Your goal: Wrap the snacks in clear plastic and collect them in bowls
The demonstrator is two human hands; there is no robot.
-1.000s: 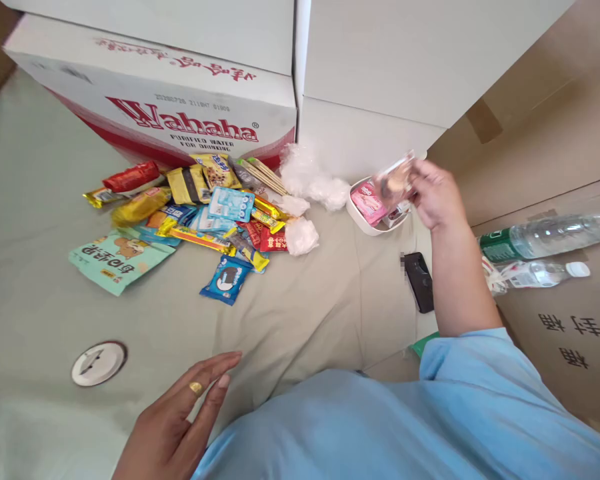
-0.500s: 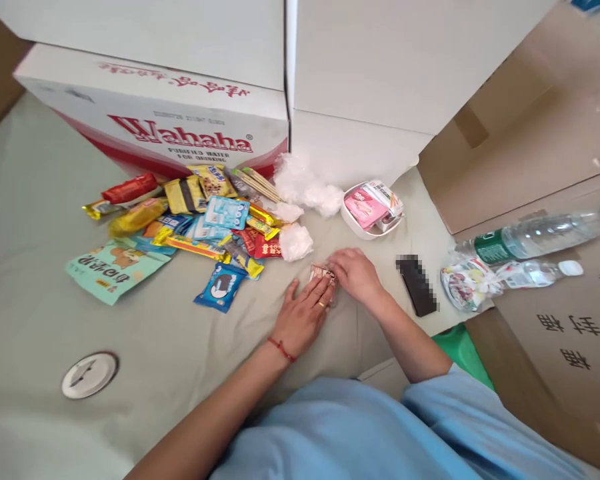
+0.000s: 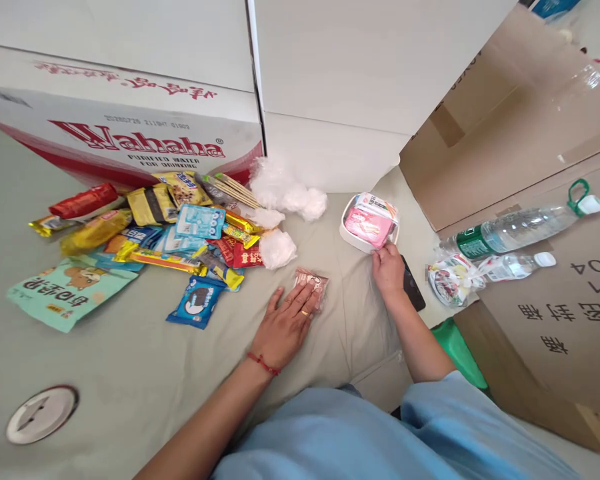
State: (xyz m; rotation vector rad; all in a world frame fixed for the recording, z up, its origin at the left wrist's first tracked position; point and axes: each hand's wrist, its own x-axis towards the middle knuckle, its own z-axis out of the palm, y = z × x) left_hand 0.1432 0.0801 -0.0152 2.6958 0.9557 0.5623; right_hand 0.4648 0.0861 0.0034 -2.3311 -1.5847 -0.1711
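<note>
My left hand (image 3: 291,321) lies flat with its fingers stretched out over a small brownish-pink snack packet (image 3: 314,285) on the cloth. My right hand (image 3: 389,272) is closed at the near rim of a white plastic bowl (image 3: 356,237), its fingertips on the edge. Inside this bowl sit a pink packet (image 3: 366,228) and a white packet (image 3: 377,205) with print. Left of my left hand lies a blue biscuit packet (image 3: 196,303). A dark phone (image 3: 414,285) is partly hidden behind my right wrist.
Assorted snack packets (image 3: 153,205) are heaped at the left, by crumpled clear plastic (image 3: 280,190) and a mint-green pouch (image 3: 73,293). A Wahaha carton (image 3: 145,133) stands behind. A round badge (image 3: 43,415) lies front left. Two bottles, one large (image 3: 520,230) and one small (image 3: 515,267), lie right.
My right hand has left the brownish-pink packet and moved right to the rim of the bowl. My left hand stays on the packet. The camera view has shifted right.
</note>
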